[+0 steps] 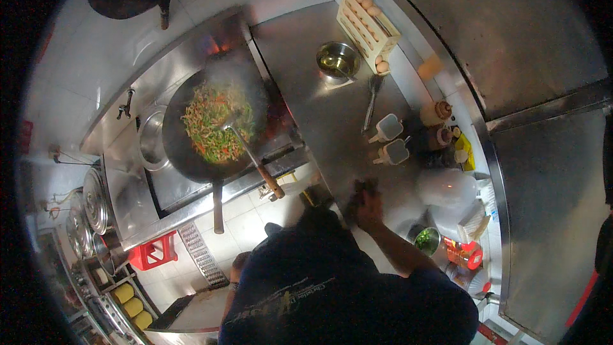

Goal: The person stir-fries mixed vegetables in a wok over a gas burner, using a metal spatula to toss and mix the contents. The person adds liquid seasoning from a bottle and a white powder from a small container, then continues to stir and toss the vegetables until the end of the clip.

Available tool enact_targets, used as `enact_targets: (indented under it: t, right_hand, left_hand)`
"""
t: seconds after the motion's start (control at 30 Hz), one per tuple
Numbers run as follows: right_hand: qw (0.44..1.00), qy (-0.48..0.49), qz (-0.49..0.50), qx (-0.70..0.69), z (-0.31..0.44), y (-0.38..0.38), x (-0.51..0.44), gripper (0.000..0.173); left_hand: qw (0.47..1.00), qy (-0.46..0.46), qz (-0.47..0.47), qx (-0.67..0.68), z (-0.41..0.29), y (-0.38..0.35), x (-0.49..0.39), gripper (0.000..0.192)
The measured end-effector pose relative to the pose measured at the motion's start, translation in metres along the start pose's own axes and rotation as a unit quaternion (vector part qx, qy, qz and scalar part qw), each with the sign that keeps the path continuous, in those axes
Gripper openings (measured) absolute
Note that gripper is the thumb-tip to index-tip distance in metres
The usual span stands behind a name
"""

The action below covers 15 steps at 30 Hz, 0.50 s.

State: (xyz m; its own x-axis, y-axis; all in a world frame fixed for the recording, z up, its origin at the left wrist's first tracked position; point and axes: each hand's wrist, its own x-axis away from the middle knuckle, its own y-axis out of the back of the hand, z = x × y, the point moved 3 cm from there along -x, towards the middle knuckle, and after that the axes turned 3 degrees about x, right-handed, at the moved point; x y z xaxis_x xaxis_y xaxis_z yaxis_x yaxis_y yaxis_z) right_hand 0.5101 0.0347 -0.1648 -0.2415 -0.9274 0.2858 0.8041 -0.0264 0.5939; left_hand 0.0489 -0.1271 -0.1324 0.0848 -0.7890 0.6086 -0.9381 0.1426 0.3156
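My right hand (370, 212) presses on a dark, blurred cloth (365, 185) at the front of the steel counter (316, 91). At my left side, my left hand (241, 260) is partly in view, dark and low, and its fingers cannot be made out. A large wok (179, 146) stands on the stove ahead to the left. Inside it lies a stir-fry (218, 139) of green, orange and pale strips, with steam rising. A long wood-handled wok spatula (249, 151) rests untouched in the wok, its handle over the rim. The wok's handle (218, 208) points towards me.
Flames (218, 47) show behind the wok. Beyond my right hand are two small white containers (389, 127), a metal utensil (370, 105), a steel bowl of oil (338, 60) and an egg rack (366, 28). Bottles (436, 113) line the right. A red stool (153, 251) stands left.
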Motion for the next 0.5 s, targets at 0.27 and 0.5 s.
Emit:
enact_targets:
  t: [0.27, 0.5]
  right_hand:
    - [0.973, 0.137, -0.128, -0.133, 0.148, -0.083, -0.185, 0.039]
    - [0.925, 0.341, 0.048, 0.162, 0.213, -0.149, -0.167, 0.039]
  left_hand:
    - [0.999, -0.053, 0.003, 0.006, -0.03, -0.003, -0.006, 0.027]
    - [0.992, 0.078, -0.024, -0.099, -0.087, -0.007, 0.025, 0.03]
